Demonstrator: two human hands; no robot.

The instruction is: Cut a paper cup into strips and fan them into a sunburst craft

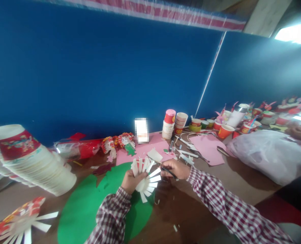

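My left hand (130,181) grips a white paper cup (141,186) whose wall is cut into strips that fan out like petals. The thumb lies across the cup's inside. On its right, my right hand (177,168) is closed around dark-handled scissors (170,172), with the blades pointing left among the upper strips. A broader white paper piece (155,155) shows just above the blades. Beneath the cup and my left forearm lies a large green sheet (81,206). My right fingers partly hide the scissors' handles.
Nested paper cups (38,162) lean at the left, above another strip-cut cup (20,223). Pink paper (207,149), cup stacks (168,130) and decorated cutouts (126,140) line the back by a blue wall. A plastic bag (267,154) and another person's hand (300,130) are at right.
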